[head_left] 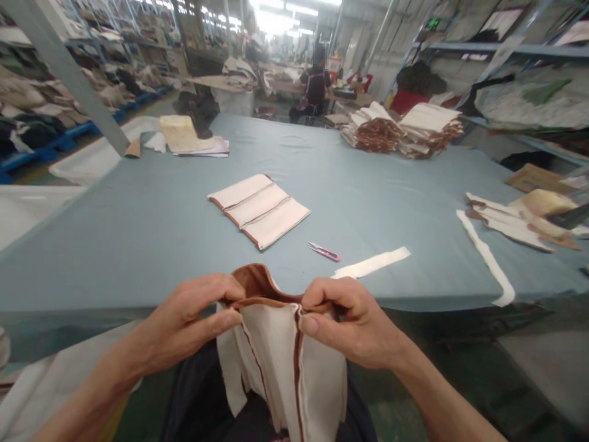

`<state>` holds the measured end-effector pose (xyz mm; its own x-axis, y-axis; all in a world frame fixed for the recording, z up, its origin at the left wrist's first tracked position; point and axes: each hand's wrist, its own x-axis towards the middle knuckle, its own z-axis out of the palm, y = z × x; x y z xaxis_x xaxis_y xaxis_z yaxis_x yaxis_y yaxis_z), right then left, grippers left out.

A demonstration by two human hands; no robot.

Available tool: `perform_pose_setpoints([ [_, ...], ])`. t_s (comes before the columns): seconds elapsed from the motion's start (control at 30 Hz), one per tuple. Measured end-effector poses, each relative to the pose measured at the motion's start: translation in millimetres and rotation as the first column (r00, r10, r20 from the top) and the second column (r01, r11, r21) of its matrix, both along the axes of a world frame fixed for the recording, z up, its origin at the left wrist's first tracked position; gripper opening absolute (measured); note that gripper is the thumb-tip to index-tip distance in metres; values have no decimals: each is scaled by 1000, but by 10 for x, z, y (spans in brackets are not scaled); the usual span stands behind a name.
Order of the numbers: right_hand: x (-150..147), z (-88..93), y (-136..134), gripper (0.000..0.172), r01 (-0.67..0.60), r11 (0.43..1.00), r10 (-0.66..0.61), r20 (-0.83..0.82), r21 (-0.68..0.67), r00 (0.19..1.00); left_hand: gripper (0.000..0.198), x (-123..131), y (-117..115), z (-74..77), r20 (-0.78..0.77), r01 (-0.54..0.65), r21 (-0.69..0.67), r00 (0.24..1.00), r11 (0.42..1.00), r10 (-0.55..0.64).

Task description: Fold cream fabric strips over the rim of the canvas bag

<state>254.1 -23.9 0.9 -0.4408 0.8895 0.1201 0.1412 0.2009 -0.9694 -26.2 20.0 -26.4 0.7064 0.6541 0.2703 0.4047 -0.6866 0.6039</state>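
Both hands (181, 314) (356, 320) pinch the sewn fabric piece (273, 344); its deeper inside is hidden; its lower end cut off

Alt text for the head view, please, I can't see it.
Two bare hands, left and right, pinch the top edge of a cream-and-brown fabric piece at the near edge of a blue-green table. Beyond lie a flat seamed panel, small pink-handled snips and a pale strip.
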Motion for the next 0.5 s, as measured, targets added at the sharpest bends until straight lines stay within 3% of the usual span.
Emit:
perform_pose_setpoints([
  [0.1,-36,30,5,29,-60,998,60,-15,-29,998,38,170,-4,122,129,111,-161,988,981,-90],
  [0.27,-55,40,-13,25,-90,996,90,13,7,996,39,501,-9,323,248,223,-266,956,938,-157],
  [0.5,2,-55,-53,23,-53,993,37,145,108,989,19,600,-22,292,261,236,-372,955,898,-142],
])
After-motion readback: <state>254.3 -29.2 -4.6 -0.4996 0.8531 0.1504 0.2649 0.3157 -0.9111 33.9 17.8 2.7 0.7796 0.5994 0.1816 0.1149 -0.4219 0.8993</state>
